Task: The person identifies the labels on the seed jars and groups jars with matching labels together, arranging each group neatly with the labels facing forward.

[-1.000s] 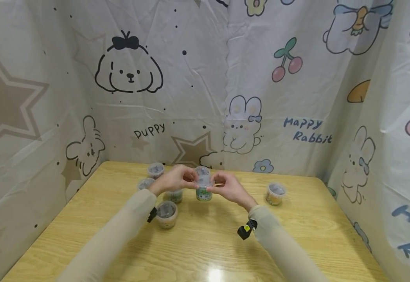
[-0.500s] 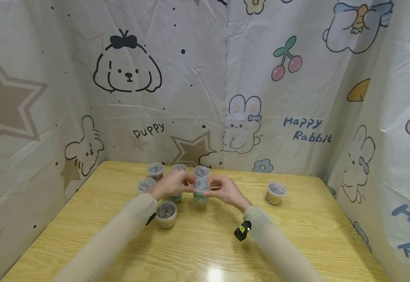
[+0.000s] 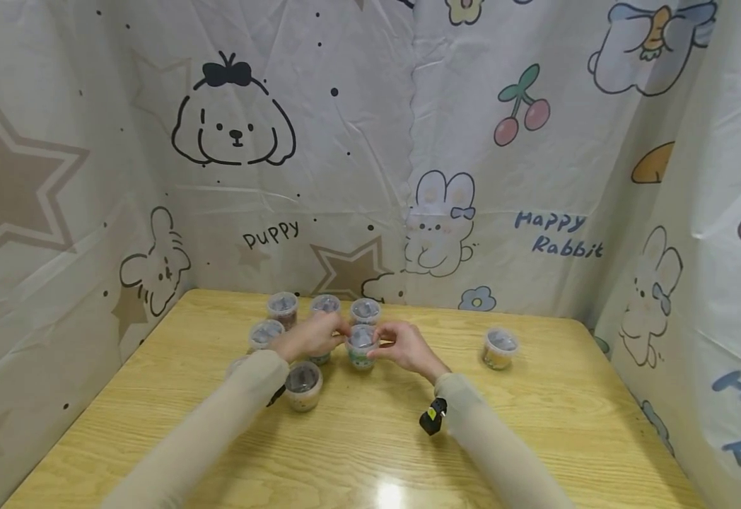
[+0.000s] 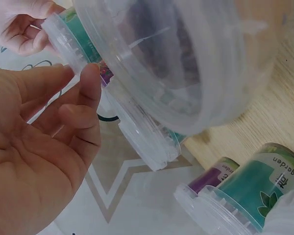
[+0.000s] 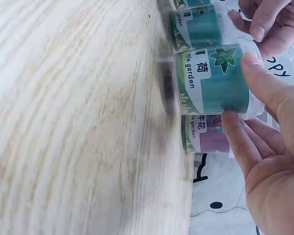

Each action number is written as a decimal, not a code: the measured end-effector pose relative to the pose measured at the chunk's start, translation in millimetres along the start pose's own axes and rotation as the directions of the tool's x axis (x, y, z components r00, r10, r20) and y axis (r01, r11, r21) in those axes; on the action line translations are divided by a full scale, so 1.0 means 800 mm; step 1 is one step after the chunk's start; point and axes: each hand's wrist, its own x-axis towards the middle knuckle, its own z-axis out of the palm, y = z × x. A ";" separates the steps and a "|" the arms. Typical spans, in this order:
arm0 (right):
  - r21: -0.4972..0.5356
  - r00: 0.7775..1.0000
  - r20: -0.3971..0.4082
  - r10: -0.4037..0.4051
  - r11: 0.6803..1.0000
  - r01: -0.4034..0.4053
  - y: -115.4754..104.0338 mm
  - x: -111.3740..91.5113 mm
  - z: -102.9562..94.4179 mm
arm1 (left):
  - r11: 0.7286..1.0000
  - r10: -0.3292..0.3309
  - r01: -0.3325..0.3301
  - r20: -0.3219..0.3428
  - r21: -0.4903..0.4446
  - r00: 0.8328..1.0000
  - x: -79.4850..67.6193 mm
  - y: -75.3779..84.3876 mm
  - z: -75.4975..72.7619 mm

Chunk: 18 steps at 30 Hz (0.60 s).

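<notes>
A small lidded plastic cup with a teal mint label reading "little garden" (image 5: 215,81) stands at the middle back of the table. My right hand (image 3: 406,346) pinches it near its lid, thumb on one side and a finger on the other. At the cup's left rim is my left hand (image 3: 310,336), its fingers loosely bent with a gap between them in the left wrist view; whether a fingertip touches the lid is unclear. Behind the mint cup sits a purple-labelled cup (image 5: 213,134). Another teal cup (image 5: 198,27) stands to its left, partly hidden by my left hand in the head view.
More lidded cups stand on the left, among them a back one (image 3: 283,305), a middle one (image 3: 266,332) and a front one (image 3: 303,385). My left sleeve partly covers another. A lone cup (image 3: 499,348) stands at right. Printed curtains (image 3: 358,177) enclose the wooden table (image 3: 370,438).
The mint cup has come down and slightly left, now in front of the purple-labelled cup and in line beside the other teal cup. Both hands moved left with it; the left hand's grasp has loosened.
</notes>
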 end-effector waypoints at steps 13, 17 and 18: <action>0.027 0.999 0.026 0.019 0.999 -0.020 0.010 0.001 0.001 | 0.996 -0.088 0.088 0.069 -0.005 0.994 0.009 0.001 0.009; 0.036 0.999 0.031 0.025 0.999 -0.026 0.012 0.001 0.002 | 0.994 -0.105 0.105 0.085 -0.002 0.991 0.009 0.001 0.009; 0.039 0.999 0.032 0.019 0.999 -0.020 0.013 0.002 0.002 | 0.995 -0.100 0.101 0.083 0.000 0.991 0.009 0.002 0.009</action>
